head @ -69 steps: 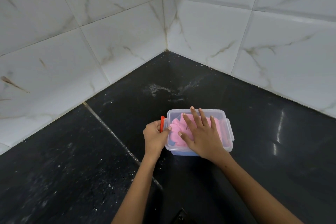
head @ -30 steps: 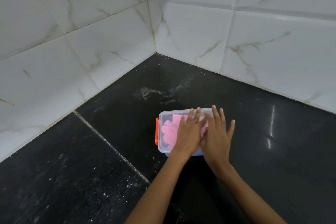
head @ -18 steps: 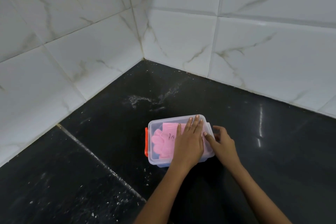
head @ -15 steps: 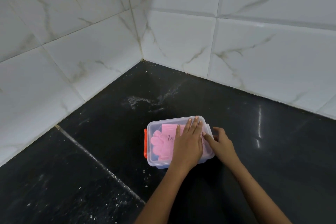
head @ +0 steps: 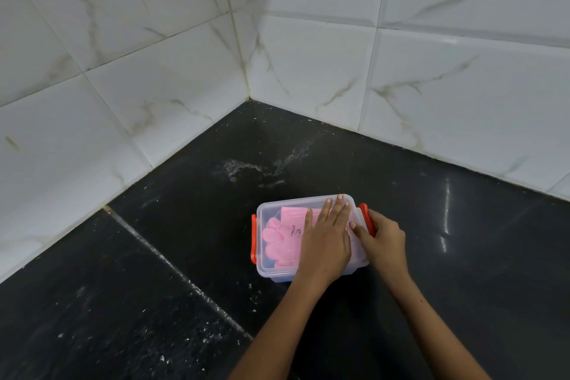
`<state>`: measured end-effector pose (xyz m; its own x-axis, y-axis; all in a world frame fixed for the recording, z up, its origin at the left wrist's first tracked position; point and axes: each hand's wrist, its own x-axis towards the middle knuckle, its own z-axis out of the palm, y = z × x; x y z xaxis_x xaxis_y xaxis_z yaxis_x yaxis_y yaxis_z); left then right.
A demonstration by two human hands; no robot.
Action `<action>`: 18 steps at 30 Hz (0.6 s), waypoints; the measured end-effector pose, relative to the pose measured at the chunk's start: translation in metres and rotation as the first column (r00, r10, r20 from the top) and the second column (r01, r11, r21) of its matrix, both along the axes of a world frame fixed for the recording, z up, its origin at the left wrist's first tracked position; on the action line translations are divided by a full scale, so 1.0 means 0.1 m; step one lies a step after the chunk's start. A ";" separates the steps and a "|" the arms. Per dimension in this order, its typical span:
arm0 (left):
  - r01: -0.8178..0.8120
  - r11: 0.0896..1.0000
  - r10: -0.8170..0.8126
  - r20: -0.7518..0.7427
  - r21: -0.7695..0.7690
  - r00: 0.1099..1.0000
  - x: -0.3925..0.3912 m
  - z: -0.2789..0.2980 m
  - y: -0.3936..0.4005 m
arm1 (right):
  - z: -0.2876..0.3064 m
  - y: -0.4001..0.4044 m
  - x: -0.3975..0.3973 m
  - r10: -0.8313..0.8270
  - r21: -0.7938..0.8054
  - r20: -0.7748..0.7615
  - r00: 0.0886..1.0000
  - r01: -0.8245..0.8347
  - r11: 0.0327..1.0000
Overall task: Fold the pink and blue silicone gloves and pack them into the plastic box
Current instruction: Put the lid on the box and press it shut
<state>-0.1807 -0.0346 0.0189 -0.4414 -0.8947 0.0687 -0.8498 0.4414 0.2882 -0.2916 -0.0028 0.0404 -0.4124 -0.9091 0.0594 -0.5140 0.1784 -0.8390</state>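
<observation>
Item: box (head: 277, 268), clear plastic, lidded, sitting on the black counter (head: 154, 302) near the tiled corner. We are seeing the pink glove (head: 279, 241) folded inside under the lid (head: 293, 203); a sliver of blue at the near bottom edge we are taking for the blue glove (head: 282, 278), though it is too hidden to confirm.

Hands: we are pressing our left hand (head: 325, 244) flat, fingers straight, on the lid's right half. Our right hand (head: 381, 241) is curling its fingers around the right clip (head: 364, 213). The left clip (head: 253, 239) is lying down against the box's left end.

Handling: we are judging the box light, stiff and rather slick, likely to skid on the polished counter, so holding it down from above suits. The gloves, soft and springy, may be pushing the lid up. Best holds: the lid top and the clips at either end.
</observation>
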 end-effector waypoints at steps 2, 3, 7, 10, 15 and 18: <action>0.011 1.000 -0.011 0.017 0.005 1.000 0.00 0.00 0.01 | 0.02 0.00 0.04 0.005 0.008 -0.087 0.996 -0.004 1.000; 0.018 1.000 -0.018 0.034 0.003 0.999 0.00 0.00 0.01 | 0.02 0.00 0.07 0.018 0.028 -0.158 0.987 -0.013 1.000; 0.021 1.000 -0.020 0.054 -0.021 0.998 0.00 0.02 0.02 | 0.00 0.04 0.19 0.045 0.106 -0.228 0.973 -0.021 0.994; 0.016 1.000 -0.015 0.030 -0.017 0.999 0.02 0.08 0.06 | -0.01 0.05 0.22 0.119 0.135 -0.337 0.934 -0.078 0.988; -0.249 0.944 0.258 0.011 -0.214 0.966 0.58 0.14 0.18 | -0.07 0.08 0.19 0.222 0.078 -0.462 0.859 -0.210 0.975; -0.351 0.904 0.362 0.004 -0.244 0.932 1.05 0.13 0.16 | -0.14 0.08 0.17 0.236 0.079 -0.538 0.810 -0.230 0.970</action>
